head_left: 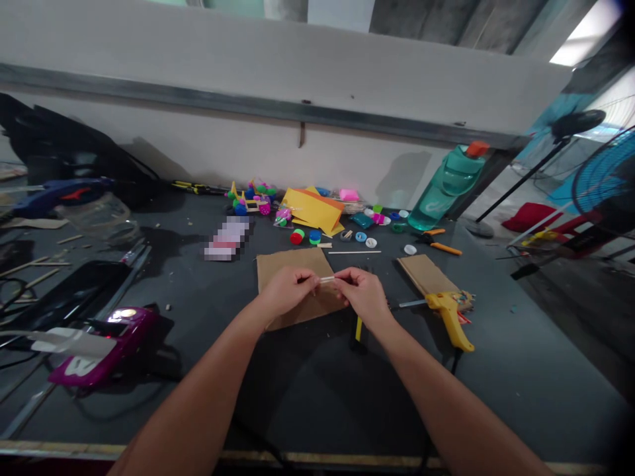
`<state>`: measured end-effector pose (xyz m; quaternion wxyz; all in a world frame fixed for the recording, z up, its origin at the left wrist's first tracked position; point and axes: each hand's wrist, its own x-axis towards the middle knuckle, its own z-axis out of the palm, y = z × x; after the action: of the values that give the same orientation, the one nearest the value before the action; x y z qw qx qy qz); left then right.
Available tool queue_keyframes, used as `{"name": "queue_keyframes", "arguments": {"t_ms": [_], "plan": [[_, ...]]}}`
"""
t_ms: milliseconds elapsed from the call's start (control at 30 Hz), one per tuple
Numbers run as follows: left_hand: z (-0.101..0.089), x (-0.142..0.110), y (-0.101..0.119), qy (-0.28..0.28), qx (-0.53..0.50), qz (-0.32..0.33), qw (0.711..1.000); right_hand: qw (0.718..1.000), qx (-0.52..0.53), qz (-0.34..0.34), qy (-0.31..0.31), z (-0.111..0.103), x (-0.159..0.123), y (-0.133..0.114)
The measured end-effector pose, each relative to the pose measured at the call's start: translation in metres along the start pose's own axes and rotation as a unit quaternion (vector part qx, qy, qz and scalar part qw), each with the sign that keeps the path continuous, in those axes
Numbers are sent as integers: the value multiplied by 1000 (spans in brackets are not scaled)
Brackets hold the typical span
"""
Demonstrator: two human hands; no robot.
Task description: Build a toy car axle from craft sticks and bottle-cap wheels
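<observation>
Spanning the small gap between the two hands, a short pale stick [327, 279] is held level above the near part of a brown cardboard sheet [310, 311], which lies at the middle of the table [307, 403]. The left hand [292, 289] pinches one end of the stick between thumb and fingers; the right hand [366, 294] pinches the other end the same way, its remaining fingers curled. Both forearms reach in from the table's near edge and converge, palms turned inward.

Just beyond the sheet lie a longer thin stick [354, 252], a red-and-green cap [296, 237] and yellow paper [315, 208]. A yellow-and-black tool [358, 329] lies partly behind the right hand. Toward the right edge are a second cardboard piece [429, 274], a yellow glue gun [451, 317] and orange-handled pliers [441, 246]; a teal bottle [444, 188] leans near the far right corner. Close to the left edge sit a purple device [112, 344] and a glossy black object [74, 294].

A pale wall [223, 125] rises along the far edge, and a blue fan [608, 175] stands off the table to the right.
</observation>
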<state>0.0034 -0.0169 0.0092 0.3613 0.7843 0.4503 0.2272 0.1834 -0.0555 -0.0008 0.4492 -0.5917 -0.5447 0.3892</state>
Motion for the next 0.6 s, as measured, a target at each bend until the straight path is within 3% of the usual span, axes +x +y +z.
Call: {"name": "queue_keyframes", "arguments": {"t_ms": [67,167,233,300,367,467,600], "plan": [[-5,1,-3,44,49,-21,998,992,-110,-56,25,-1,0,1],[-9,2,-8,101,80,-55,990,944,-296,-145,31,3,0,2],[-10,3,-9,108,68,-64,990,911,-379,-162,19,6,-1,1],[-9,2,-7,97,42,-67,992,896,-414,-159,4,9,-1,0],[-8,2,-3,78,-4,-72,994,904,-399,-154,-6,7,-2,-2],[-9,1,4,40,-113,-81,989,940,-304,-155,17,-1,-3,-6],[-7,-3,15,1,-237,-76,969,956,-195,-212,48,-12,-9,-15]]}}
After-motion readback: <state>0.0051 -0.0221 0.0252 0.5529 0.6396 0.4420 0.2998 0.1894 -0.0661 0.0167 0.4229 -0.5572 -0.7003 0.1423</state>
